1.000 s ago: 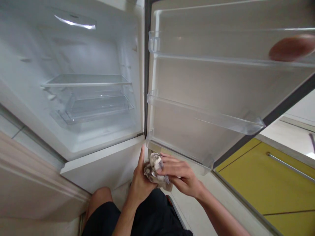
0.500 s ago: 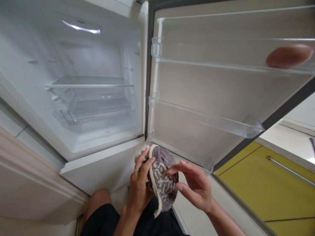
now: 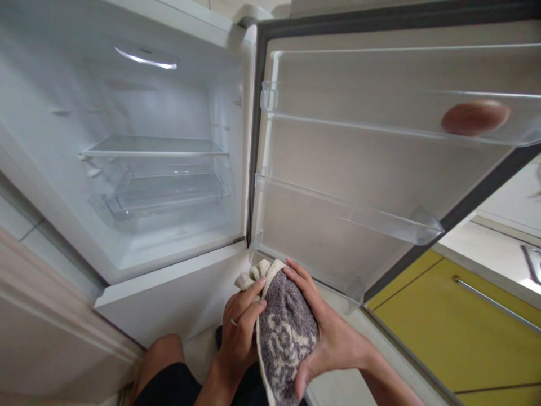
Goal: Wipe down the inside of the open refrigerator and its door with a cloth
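A grey terry cloth (image 3: pixel 289 318) with a cream pattern and cream edging hangs bunched between my two hands, in front of the open fridge. My left hand (image 3: pixel 243 324), with a ring on one finger, grips the cloth's edge on the left. Round the right side of it my right hand (image 3: pixel 327 332) is curved, fingers at the top and thumb lower down, pressing on the fabric. The cloth's lower end drops out of the picture.
The fridge interior (image 3: pixel 160 107) holds a glass shelf (image 3: pixel 156 146) and a clear drawer (image 3: pixel 169 192). Its open door (image 3: pixel 359 163) carries clear door bins (image 3: pixel 350 211), with a reddish-brown oval object (image 3: pixel 475 117) in the upper one. Yellow cabinets (image 3: pixel 477 321) stand at right; my knees are below.
My right hand has gone from touching the cloth with its fingertips to clasping its right side. The cloth is spread longer downward. The view has tilted up slightly.
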Tool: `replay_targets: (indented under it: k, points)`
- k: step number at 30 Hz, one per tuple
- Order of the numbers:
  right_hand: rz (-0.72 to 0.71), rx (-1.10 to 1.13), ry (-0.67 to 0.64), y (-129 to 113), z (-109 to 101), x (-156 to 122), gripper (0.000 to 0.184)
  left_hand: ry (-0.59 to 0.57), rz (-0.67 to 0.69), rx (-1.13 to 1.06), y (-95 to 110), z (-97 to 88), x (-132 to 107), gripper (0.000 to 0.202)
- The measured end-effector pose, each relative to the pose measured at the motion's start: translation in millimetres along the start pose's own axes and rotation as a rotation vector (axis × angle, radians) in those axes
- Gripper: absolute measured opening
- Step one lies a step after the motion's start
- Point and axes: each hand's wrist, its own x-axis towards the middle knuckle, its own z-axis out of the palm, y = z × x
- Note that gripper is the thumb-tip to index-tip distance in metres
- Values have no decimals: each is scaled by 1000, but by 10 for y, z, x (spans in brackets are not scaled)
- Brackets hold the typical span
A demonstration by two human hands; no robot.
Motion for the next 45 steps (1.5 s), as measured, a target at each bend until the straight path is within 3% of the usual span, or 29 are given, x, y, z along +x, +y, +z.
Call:
replay_targets:
  k: [4,10,15,20,22,26,28,31,34,37,41,45]
  points:
    - [43,54,16,44,24,-15,151,56,-87,82,33,89,-45,19]
    - [-65,314,84,207,53,-33,150,68,-111,-23,135,178,80,15]
    - [-118,617,299,329,235,-12,149,146,-28,70,242,204,269,19]
    - [-231,716,551,399,430,44,124,151,5,87,232,275,321,31]
    - [-252,680,617,436,436,62,115,118,-12,39,151,314,318,34]
    - [-197,559,723,513,333,41,105,-129,-28,-120,-60,343,288,48]
    - [-162,488,758,538,254,10,104,-237,-95,-181,-121,338,242,57]
    - [-149,347,826,547,124,-35,102,-306,-310,-338,-143,357,141,68]
    - [-195,192,914,513,-12,-72,101,-257,-580,-676,-143,416,78,71]
    - [-276,85,868,458,-111,-120,103,-187,-799,-990,-105,465,152,84]
    - [-383,8,632,426,-133,-202,109,-226,-993,-962,117,453,396,95]
    - [-335,113,600,404,-126,-252,118,-236,-1011,-870,375,439,549,65]
